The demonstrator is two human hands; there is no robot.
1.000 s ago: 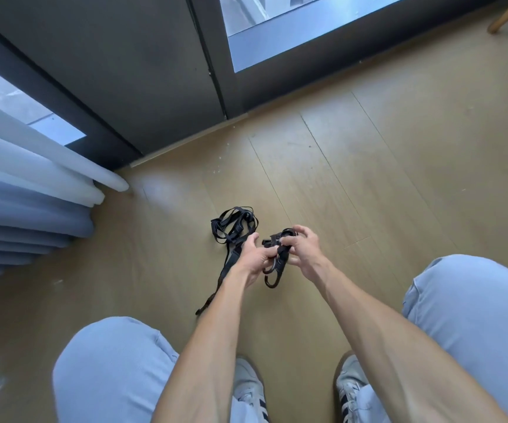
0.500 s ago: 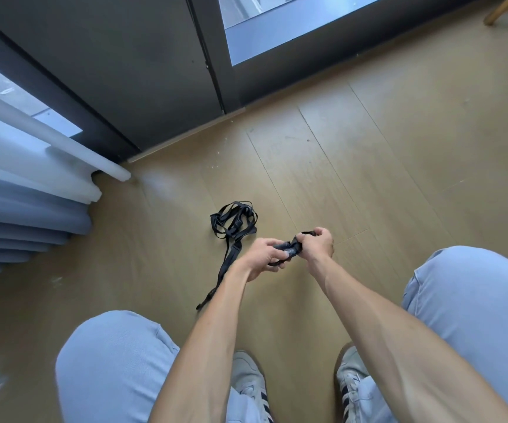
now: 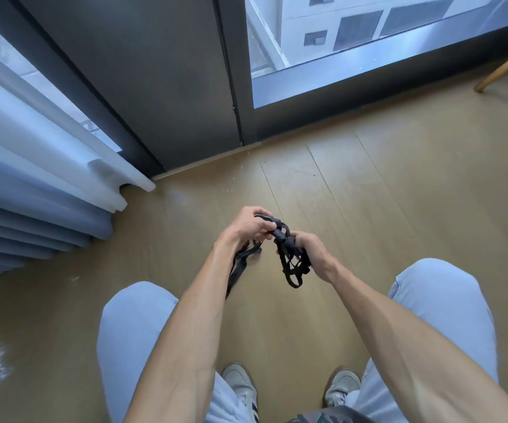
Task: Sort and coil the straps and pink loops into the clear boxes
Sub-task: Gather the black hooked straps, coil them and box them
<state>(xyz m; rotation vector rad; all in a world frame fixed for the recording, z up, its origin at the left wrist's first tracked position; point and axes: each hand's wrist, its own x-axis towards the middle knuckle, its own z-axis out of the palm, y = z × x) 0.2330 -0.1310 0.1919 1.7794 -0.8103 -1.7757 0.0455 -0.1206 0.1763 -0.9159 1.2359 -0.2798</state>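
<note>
Above the wooden floor [image 3: 399, 184], between the knees, both hands hold a black strap [image 3: 289, 257]. Left hand [image 3: 246, 227] pinches its upper end; right hand [image 3: 313, 251] grips the gathered loops, which dangle below. Another length trails under the left wrist.

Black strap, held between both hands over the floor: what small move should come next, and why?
Probably another wrap: the left hand should feed more of the black strap onto the bundle that the right hand grips. A loose tail trails from the left hand down toward the wooden floor, so coiling looks unfinished. No clear box is in view.
</note>
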